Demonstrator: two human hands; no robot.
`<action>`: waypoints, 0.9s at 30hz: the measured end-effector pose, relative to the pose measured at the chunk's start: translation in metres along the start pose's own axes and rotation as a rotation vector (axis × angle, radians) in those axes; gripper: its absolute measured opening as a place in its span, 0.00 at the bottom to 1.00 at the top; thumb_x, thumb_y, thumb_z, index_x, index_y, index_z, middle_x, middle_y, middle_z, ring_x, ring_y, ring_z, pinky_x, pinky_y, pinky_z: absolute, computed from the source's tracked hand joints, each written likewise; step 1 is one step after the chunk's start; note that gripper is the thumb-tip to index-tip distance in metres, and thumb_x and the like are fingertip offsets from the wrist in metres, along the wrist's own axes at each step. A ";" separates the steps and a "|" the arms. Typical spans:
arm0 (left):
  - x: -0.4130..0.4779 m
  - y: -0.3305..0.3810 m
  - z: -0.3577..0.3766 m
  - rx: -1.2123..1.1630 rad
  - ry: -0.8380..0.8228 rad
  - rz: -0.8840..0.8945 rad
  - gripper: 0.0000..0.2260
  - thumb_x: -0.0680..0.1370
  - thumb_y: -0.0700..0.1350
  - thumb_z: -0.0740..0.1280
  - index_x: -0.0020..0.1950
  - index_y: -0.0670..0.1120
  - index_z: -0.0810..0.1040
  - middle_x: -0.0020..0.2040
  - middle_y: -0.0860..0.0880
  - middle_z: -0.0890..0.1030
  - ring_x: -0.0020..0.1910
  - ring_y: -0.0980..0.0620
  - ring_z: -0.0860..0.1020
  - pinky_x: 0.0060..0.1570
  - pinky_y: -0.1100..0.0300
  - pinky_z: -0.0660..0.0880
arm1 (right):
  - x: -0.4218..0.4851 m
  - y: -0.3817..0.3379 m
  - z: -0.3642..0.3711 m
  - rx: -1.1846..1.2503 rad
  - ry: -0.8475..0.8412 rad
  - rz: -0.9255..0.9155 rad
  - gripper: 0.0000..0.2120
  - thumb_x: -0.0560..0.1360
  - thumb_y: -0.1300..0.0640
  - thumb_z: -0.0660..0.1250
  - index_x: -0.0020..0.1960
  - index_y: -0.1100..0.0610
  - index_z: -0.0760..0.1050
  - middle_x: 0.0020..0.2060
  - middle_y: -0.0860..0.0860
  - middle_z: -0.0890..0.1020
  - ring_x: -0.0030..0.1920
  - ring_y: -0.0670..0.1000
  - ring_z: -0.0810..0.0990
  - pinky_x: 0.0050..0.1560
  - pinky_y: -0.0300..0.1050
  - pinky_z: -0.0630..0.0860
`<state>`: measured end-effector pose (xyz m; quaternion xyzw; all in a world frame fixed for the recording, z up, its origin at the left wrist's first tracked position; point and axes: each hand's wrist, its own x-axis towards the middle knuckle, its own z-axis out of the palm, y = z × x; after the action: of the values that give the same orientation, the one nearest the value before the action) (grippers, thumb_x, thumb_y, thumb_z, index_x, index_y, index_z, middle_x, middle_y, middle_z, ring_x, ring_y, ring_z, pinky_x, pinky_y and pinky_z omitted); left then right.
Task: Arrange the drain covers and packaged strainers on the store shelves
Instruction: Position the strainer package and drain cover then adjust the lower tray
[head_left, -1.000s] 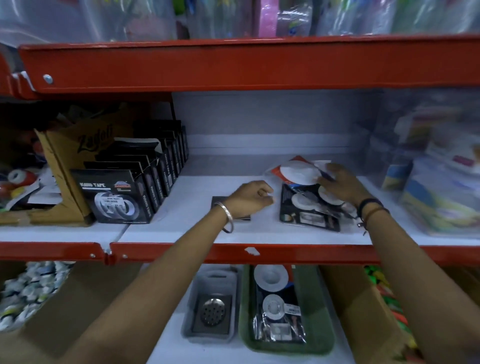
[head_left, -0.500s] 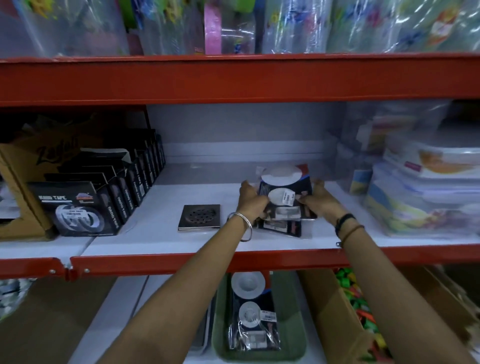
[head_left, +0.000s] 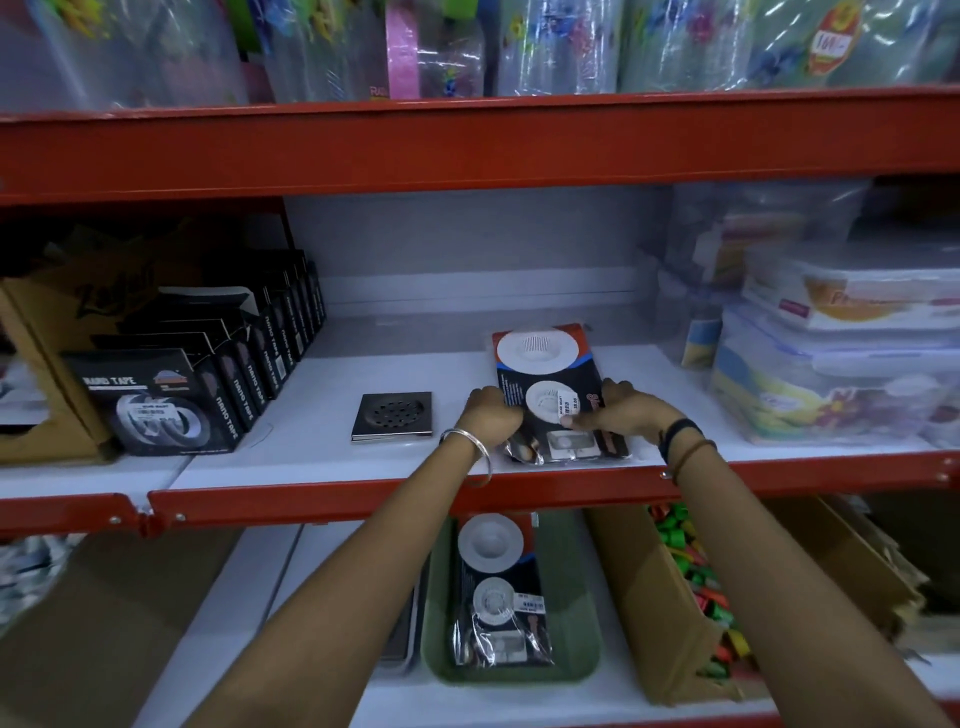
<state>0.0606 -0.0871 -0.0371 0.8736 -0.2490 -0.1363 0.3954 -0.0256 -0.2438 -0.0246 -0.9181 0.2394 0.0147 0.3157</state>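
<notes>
A: Both hands clamped on the strainer pack (head_left: 558, 395), flat on the middle shelf (head_left: 322, 447): left hand (head_left: 491, 415) pinching the left edge, right hand (head_left: 631, 415) on the right edge, thumb pressing the front.

B: Best squared up now, slid back evenly, near edge parallel to the red lip just below the grip. Worth leaving a gap from the drain cover (head_left: 392, 418), lying left of the left hand, apart from the pack.

A: Any writing?

B: "NANO TAPE" on the black boxes (head_left: 156, 402) far left of the grip. White price sticker between the hands, too small to read. Second strainer pack (head_left: 498, 587) below the grip, in a green tray (head_left: 576, 623).
</notes>
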 end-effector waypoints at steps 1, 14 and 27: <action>-0.005 -0.002 0.001 0.009 -0.014 0.004 0.05 0.74 0.41 0.62 0.41 0.40 0.74 0.48 0.36 0.80 0.50 0.38 0.78 0.36 0.59 0.71 | -0.004 0.004 -0.001 -0.011 -0.034 -0.008 0.32 0.69 0.45 0.73 0.68 0.56 0.67 0.65 0.57 0.74 0.65 0.58 0.72 0.68 0.54 0.70; -0.053 -0.014 0.003 0.555 0.328 0.118 0.25 0.77 0.60 0.56 0.63 0.41 0.71 0.64 0.40 0.72 0.63 0.40 0.70 0.62 0.44 0.66 | -0.049 0.007 0.014 -0.164 0.289 -0.007 0.33 0.74 0.39 0.63 0.70 0.58 0.61 0.68 0.62 0.66 0.70 0.63 0.63 0.70 0.59 0.60; -0.111 -0.128 -0.122 0.648 0.651 0.485 0.29 0.79 0.55 0.49 0.76 0.42 0.48 0.78 0.44 0.48 0.77 0.48 0.46 0.75 0.52 0.45 | -0.069 -0.113 0.076 -0.124 0.059 -0.539 0.40 0.74 0.43 0.65 0.77 0.56 0.48 0.74 0.58 0.61 0.74 0.58 0.60 0.72 0.53 0.58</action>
<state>0.0626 0.1209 -0.0503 0.8656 -0.3379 0.3220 0.1815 -0.0260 -0.0920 -0.0083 -0.9662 -0.0057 -0.0817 0.2443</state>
